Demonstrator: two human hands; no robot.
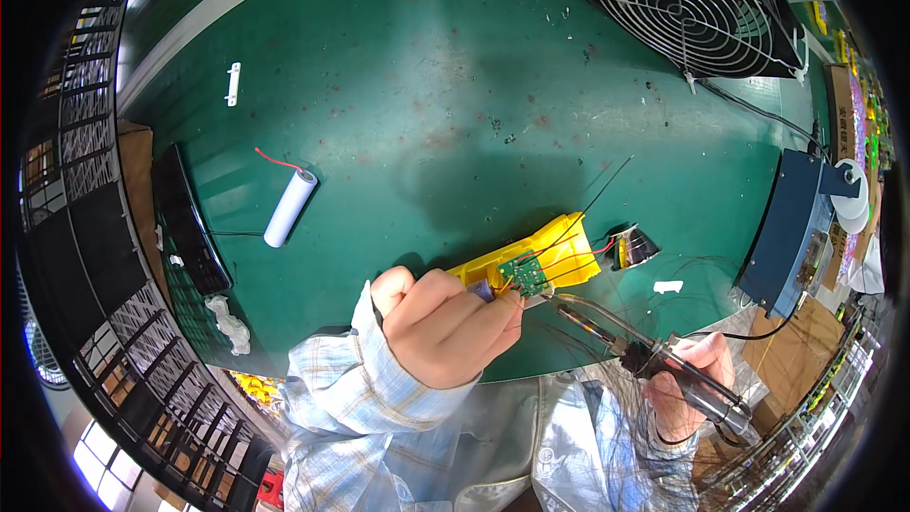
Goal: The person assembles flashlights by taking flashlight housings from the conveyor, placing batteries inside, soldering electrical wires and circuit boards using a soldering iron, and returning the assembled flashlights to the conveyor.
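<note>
At a green table's (379, 171) edge, the left hand (441, 327) pinches a circuit board (520, 273), partly hiding a yellow casing (574, 239); the right hand (682, 393) grips a soldering iron (646, 360).

A black fan (682, 14) with a round wire grille sits at the far right of the green table (379, 123), its dark cable (763, 114) trailing toward the right side. Across from it lies a small white strip (233, 84). Nearer the left edge are a glossy black tray (185, 218) and crumpled white tissue (227, 324) (just beside the tray's near end). Black shelving (71, 275) stands beyond.
</note>
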